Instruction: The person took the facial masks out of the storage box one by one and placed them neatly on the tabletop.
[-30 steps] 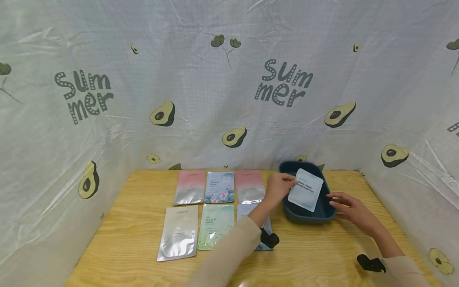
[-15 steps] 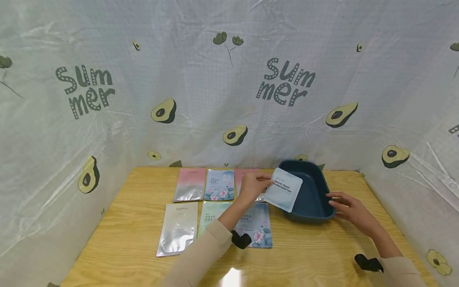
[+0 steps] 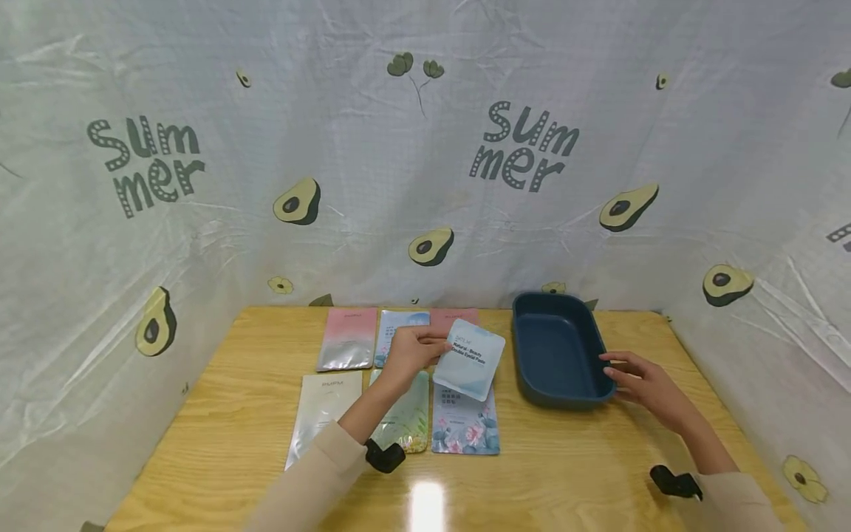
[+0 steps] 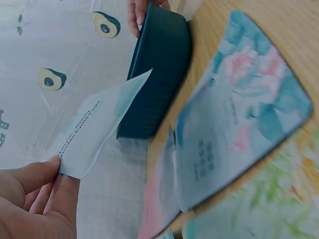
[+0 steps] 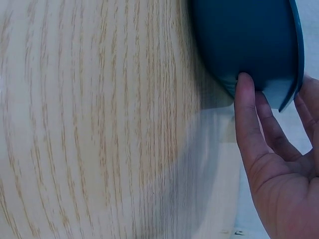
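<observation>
My left hand (image 3: 414, 356) pinches a pale blue-white packet of double eyelid paste (image 3: 470, 362) by its left edge, thumb on the printed face. The packet is tilted and overlaps the lotus-print sachet (image 3: 467, 425) and a pink one (image 3: 459, 318) behind it in the head view. From the left wrist, the packet (image 4: 102, 124) stands out past the thumb and fingertips. My right hand (image 3: 641, 384) grips the right rim of a dark blue plastic bin (image 3: 565, 403). In the right wrist view, its fingers straddle the bin's wall (image 5: 244, 40). The bin has nothing in it.
Flat sachets lie in two rows on the wooden table (image 3: 532, 473): a pink-silver one (image 3: 349, 340), a blue one (image 3: 402, 319), a cream-silver one (image 3: 326, 403) and a green one (image 3: 415, 414). Avocado-print cloth (image 3: 332, 133) encloses the back and sides.
My left hand has lifted the eyelid paste packet out from over the bin and carried it left, above the sachets. The right hand has stayed at the bin's rim.
</observation>
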The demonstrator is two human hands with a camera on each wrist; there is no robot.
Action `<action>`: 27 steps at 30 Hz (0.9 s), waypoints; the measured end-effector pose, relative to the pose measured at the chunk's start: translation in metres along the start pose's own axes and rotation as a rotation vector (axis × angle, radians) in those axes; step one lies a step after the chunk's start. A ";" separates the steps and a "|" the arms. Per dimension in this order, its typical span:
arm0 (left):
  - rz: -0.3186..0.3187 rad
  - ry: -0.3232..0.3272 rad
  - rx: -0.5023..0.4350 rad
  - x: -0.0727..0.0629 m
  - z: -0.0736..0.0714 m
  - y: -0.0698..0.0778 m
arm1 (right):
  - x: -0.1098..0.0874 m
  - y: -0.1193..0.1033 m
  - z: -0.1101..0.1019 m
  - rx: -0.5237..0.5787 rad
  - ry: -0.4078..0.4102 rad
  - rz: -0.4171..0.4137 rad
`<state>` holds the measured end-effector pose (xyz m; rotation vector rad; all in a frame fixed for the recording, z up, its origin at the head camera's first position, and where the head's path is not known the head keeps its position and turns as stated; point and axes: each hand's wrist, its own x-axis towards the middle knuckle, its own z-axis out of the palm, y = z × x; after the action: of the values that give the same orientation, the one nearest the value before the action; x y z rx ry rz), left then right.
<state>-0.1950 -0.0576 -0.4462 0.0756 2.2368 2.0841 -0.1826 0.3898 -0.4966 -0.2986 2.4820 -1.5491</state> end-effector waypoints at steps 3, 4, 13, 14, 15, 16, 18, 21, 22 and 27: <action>-0.017 0.017 -0.008 -0.008 -0.012 -0.002 | 0.002 0.000 0.002 0.010 0.002 0.000; -0.019 0.023 -0.017 -0.010 -0.015 -0.002 | 0.002 0.000 0.002 0.013 0.001 0.001; -0.047 0.066 -0.011 -0.021 -0.031 -0.003 | 0.001 -0.001 0.002 0.030 -0.001 -0.001; -0.052 0.070 -0.013 -0.021 -0.031 -0.002 | 0.001 -0.002 0.002 0.030 0.002 0.000; -0.057 0.074 -0.012 -0.022 -0.032 -0.002 | 0.001 -0.002 0.002 0.027 0.001 0.000; -0.060 0.076 -0.013 -0.023 -0.033 -0.002 | 0.000 -0.003 0.002 0.027 0.001 0.000; -0.064 0.078 -0.011 -0.025 -0.034 0.000 | 0.000 -0.003 0.001 0.027 0.000 -0.002; -0.067 0.077 -0.007 -0.027 -0.037 0.001 | 0.000 -0.003 0.000 0.020 -0.001 -0.004; -0.069 0.077 -0.007 -0.028 -0.038 0.001 | 0.000 -0.004 0.000 0.020 0.001 -0.004; -0.083 0.090 0.006 -0.032 -0.043 -0.001 | 0.000 -0.004 -0.001 0.025 0.002 -0.007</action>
<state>-0.1670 -0.1031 -0.4431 -0.1117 2.2539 2.0778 -0.1825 0.3888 -0.4923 -0.3013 2.4634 -1.5833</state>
